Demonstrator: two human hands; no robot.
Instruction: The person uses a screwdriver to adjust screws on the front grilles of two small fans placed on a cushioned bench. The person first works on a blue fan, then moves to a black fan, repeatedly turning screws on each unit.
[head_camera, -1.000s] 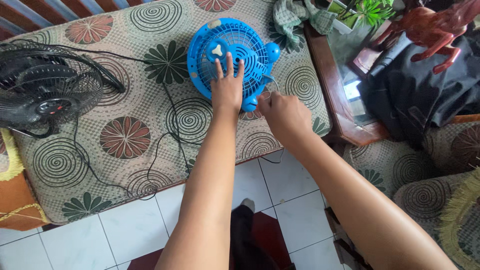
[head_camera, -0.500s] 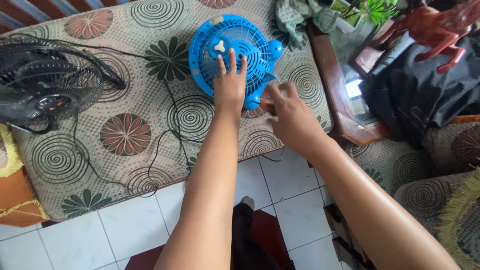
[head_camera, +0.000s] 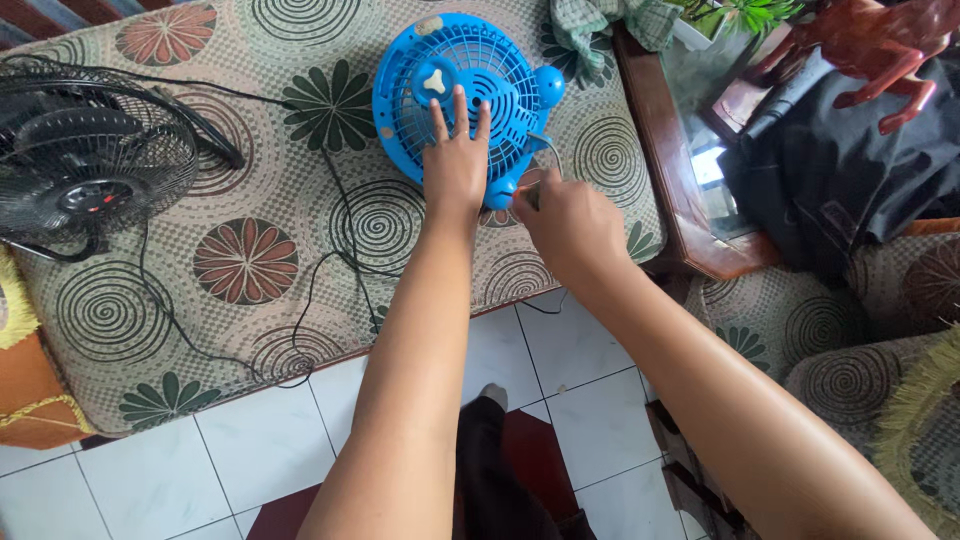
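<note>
While pressed flat on the blue fan (head_camera: 455, 85), left hand (head_camera: 457, 165) fingers spread open; right hand (head_camera: 560, 220) just beside fan's lower right edge, nearer its base, fingers pinched, on what: cannot tell. Fan face-up on cushion (head_camera: 250, 250).

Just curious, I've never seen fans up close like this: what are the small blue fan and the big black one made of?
The blue fan, pressed by the left hand with the right hand at its edge, looks like moulded plastic: uniform colour, thick grille ribs, slight gloss. The black fan seems to have a thin metal wire cage, though coated plastic is possible.
</note>
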